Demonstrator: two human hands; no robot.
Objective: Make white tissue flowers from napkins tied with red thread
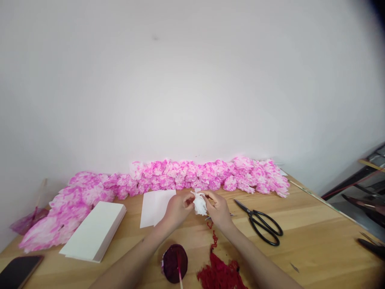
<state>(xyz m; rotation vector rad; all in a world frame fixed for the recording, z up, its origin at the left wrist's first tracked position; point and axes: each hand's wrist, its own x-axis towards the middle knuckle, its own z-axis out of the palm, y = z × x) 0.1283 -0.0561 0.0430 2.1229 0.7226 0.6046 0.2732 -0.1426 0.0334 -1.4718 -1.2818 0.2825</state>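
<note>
A crumpled white paper piece is pinched between both hands above the middle of the table. My left hand grips its left side, fingers closed. On its right side, my right hand has its fingers closed on the same piece. White paper sheets lie flat just left of my left hand. Beneath my right hand, a small metal object shows partly, too hidden to name. Red string runs from there to a red fibrous heap between my forearms.
Pink-and-white fluffy flowers line the wall. Black scissors lie right, beside a long thin stick. At left are a white paper stack and a phone. A dark dye cup with a stick stands near the front.
</note>
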